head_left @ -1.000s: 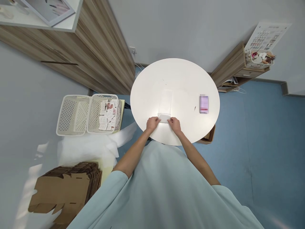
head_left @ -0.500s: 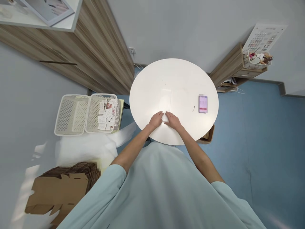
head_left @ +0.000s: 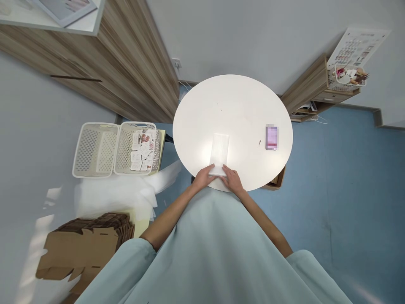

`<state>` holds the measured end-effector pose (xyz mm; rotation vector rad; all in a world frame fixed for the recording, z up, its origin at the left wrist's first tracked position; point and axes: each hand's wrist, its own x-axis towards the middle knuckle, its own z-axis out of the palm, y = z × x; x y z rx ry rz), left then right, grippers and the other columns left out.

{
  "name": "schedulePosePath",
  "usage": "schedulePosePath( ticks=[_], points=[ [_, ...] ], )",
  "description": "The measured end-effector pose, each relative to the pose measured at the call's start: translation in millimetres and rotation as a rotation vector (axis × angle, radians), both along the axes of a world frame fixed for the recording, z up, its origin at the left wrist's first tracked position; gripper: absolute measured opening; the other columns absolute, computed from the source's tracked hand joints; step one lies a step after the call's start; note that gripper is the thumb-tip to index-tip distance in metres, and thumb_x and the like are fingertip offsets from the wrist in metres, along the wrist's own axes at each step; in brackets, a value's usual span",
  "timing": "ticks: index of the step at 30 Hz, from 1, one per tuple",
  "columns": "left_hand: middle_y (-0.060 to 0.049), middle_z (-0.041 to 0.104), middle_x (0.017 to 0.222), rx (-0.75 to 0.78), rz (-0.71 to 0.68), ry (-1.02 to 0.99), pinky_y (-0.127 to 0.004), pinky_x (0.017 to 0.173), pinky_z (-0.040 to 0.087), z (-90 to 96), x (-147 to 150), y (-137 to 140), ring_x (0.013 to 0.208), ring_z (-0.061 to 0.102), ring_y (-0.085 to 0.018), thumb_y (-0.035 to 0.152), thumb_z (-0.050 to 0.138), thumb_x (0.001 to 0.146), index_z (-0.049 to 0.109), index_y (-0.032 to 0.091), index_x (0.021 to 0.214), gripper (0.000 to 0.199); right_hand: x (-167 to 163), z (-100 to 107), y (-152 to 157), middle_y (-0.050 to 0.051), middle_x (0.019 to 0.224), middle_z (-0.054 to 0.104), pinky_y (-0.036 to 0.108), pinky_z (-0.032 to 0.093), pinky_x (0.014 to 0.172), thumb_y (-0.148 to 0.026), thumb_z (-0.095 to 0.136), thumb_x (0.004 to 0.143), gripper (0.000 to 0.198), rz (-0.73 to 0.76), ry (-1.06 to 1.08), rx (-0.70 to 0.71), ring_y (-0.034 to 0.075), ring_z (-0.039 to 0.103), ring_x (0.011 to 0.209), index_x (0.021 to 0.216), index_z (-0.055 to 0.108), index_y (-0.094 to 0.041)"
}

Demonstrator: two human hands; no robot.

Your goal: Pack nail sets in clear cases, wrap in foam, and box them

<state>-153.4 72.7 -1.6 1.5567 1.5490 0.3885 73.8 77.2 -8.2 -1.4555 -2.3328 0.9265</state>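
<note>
A flat, whitish, slightly shiny rectangular packet (head_left: 219, 150) lies lengthwise on the round white table (head_left: 196, 114), its near end by the table's front edge. My left hand (head_left: 204, 177) grips the packet's near left corner, thumb and fingers closed on it. At the near right corner my right hand (head_left: 232, 179) holds it the same way. The packet looks like a thin translucent sleeve or bag; what is inside cannot be made out. To the right on the table lies a small purple box (head_left: 271, 137), apart from both hands.
Left of the table stand two white perforated baskets; the right basket (head_left: 118, 162) holds many small printed cards (head_left: 141, 150). White translucent sheets (head_left: 110, 194) and stacked flat brown cardboard boxes (head_left: 79, 253) lie below them. An open brown box (head_left: 278, 179) sits under the table's right edge.
Both hands have drawn back toward my body with the packet's near end. More of the packet now shows, lying flat beyond my fingers. The camera view has shifted slightly.
</note>
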Motion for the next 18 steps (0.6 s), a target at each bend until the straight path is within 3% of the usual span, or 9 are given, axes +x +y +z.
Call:
schedulePosePath(
  ticks=[4, 9, 14, 18],
  points=[
    [-0.007, 0.079, 0.122, -0.085, 0.152, -0.027, -0.038, 0.099, 0.054, 8.3, -4.6, 24.9, 0.112, 0.072, -0.029, 0.051, 0.066, 0.096, 0.075, 0.023, 0.122, 0.039, -5.8, 2.7, 26.1, 0.013, 0.132, 0.069, 0.040, 0.055, 0.097, -0.041, 0.039, 0.111, 0.037, -0.158, 0.072, -0.076, 0.027, 0.067, 0.117, 0.135, 0.059, -0.020],
    [-0.008, 0.075, 0.090, -0.033, 0.177, 0.085, -0.036, 0.081, 0.050, 5.8, -0.2, 46.8, 0.085, 0.067, -0.026, 0.052, 0.056, 0.100, 0.068, 0.021, 0.080, 0.040, -14.2, -0.3, 49.0, 0.010, 0.113, 0.064, 0.034, 0.055, 0.081, -0.038, 0.046, 0.107, 0.023, -0.272, 0.092, -0.147, 0.022, 0.065, 0.091, 0.108, 0.061, -0.021],
    [-0.008, 0.069, 0.086, -0.019, 0.175, 0.149, -0.035, 0.077, 0.047, 0.6, 4.6, 50.5, 0.083, 0.063, -0.025, 0.050, 0.055, 0.100, 0.060, 0.022, 0.075, 0.038, -17.6, -5.8, 54.7, 0.008, 0.105, 0.063, 0.036, 0.055, 0.081, -0.036, 0.049, 0.104, 0.017, -0.325, 0.092, -0.167, 0.022, 0.064, 0.087, 0.103, 0.059, -0.022],
    [-0.010, 0.070, 0.093, -0.067, 0.129, 0.174, -0.037, 0.081, 0.049, 0.6, 3.9, 52.8, 0.089, 0.066, -0.028, 0.045, 0.059, 0.099, 0.065, 0.022, 0.084, 0.028, -17.6, -8.0, 59.7, 0.009, 0.109, 0.066, 0.036, 0.056, 0.083, -0.035, 0.053, 0.101, 0.016, -0.342, 0.078, -0.212, 0.021, 0.066, 0.088, 0.104, 0.061, -0.021]
  ],
)
